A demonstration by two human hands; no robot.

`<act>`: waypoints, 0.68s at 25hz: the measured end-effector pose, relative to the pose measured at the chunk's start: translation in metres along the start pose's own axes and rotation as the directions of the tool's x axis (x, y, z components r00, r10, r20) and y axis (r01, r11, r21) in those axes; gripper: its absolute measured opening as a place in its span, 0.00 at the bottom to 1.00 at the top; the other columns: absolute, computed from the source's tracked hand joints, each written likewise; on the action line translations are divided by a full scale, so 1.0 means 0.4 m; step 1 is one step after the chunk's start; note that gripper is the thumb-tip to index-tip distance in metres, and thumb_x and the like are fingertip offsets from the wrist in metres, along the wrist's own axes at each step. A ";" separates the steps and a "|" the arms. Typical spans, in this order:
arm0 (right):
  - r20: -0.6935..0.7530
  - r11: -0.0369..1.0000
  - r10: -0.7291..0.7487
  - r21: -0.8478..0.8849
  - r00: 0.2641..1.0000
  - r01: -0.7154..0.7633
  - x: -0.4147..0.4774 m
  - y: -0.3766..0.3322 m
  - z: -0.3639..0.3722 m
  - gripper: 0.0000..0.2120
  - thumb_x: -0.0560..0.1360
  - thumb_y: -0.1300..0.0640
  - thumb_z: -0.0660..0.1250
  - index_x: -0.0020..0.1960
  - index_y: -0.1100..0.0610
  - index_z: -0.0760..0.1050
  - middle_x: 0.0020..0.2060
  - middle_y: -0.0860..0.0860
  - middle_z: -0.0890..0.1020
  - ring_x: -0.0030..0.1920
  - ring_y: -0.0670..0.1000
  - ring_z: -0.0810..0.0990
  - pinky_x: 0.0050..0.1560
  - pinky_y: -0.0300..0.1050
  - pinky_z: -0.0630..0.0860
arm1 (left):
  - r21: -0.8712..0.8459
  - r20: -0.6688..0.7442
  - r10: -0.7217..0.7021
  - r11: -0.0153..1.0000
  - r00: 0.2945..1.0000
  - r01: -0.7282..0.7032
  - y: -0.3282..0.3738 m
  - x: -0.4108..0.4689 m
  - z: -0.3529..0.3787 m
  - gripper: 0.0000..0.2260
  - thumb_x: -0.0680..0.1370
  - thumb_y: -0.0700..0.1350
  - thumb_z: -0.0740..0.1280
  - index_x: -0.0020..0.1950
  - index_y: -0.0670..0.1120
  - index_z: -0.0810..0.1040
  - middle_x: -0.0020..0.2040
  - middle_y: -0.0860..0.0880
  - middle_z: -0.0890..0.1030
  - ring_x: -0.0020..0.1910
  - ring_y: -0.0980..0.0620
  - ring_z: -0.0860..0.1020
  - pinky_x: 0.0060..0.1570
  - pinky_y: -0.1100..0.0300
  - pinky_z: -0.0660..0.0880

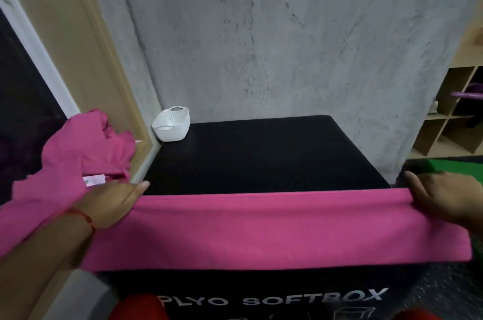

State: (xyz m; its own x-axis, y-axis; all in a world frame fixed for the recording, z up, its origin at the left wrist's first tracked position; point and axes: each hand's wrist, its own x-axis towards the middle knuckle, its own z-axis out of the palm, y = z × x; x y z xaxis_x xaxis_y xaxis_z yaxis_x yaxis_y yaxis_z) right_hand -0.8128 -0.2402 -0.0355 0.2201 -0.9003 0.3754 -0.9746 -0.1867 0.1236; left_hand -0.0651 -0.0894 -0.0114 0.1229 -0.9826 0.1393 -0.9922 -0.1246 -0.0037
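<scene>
Nearest the lens, at the bottom edge, sit two blurred red shapes [138, 306]; what they are cannot be told. Just above them rises the front face of the black padded plyo box [261, 157]. It has a smooth, slightly shiny skin printed with pale block letters, and its flat matte top serves as the work surface.

Across the near edge of that top lies the bright pink soft knit cloth [274, 230], doubled into a long, even band. Its far side is a rounded, rolled fold and its near side hangs a little over the box front. It looks stretched flat so that the fold runs straight from end to end.

The left hand [112, 202], with a thin red thread [83, 216] at the wrist, holds the left end of the fold. Its fingers lie fairly straight along the top and the fabric passes under the palm. The right hand [447, 196] clasps the right end, fingers curved over the roll. Both thumbs are hidden, most likely pinching from beneath. Pulling apart in this way keeps the band taut, which I judge to be a folding step in hand.

A crumpled pink bunch [78, 152] with a small white label drapes over the left forearm, off the box. It seems to be the unfolded rest of the same garment, kept out of the way.

At the far left corner of the box stands a small white perforated plastic basket [172, 123], tucked against the rough grey concrete wall [287, 32]. To the right are a pale wooden cubby shelf [444, 121] and a green mat [420, 165].
</scene>
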 end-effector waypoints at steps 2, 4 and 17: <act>0.116 0.999 0.013 -0.034 0.993 -0.009 0.007 -0.048 0.047 0.41 0.80 0.30 0.30 0.36 0.44 0.78 0.29 0.43 0.79 0.31 0.44 0.79 0.37 0.45 0.76 | 0.017 0.111 -0.025 1.000 0.994 0.024 0.033 0.022 0.058 0.36 0.81 0.71 0.40 0.60 0.55 0.83 0.59 0.49 0.84 0.60 0.46 0.81 0.62 0.54 0.73; 0.175 0.999 0.030 -0.026 0.984 -0.026 0.025 -0.080 0.131 0.40 0.81 0.32 0.31 0.36 0.46 0.77 0.30 0.45 0.80 0.31 0.44 0.78 0.37 0.45 0.74 | 0.067 0.231 -0.012 0.998 0.973 -0.004 0.062 0.062 0.144 0.40 0.78 0.72 0.33 0.64 0.58 0.81 0.61 0.51 0.83 0.62 0.48 0.79 0.65 0.54 0.72; 0.070 0.989 0.012 -0.148 0.997 -0.001 0.233 -0.086 0.474 0.34 0.82 0.33 0.37 0.34 0.47 0.73 0.38 0.48 0.84 0.41 0.55 0.86 0.40 0.49 0.78 | 0.081 0.138 -0.160 0.985 0.977 0.149 0.040 0.357 0.404 0.35 0.79 0.72 0.37 0.45 0.56 0.80 0.42 0.54 0.82 0.44 0.52 0.80 0.46 0.54 0.75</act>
State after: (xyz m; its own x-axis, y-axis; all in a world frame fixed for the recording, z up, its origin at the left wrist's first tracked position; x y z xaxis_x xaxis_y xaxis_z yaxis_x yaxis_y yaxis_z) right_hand -0.7666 -0.3922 -0.1788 0.2054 -0.9278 0.3113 -0.9580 -0.1256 0.2577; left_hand -0.0599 -0.2540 -0.1517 0.2814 -0.9596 -0.0003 -0.9577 -0.2808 -0.0630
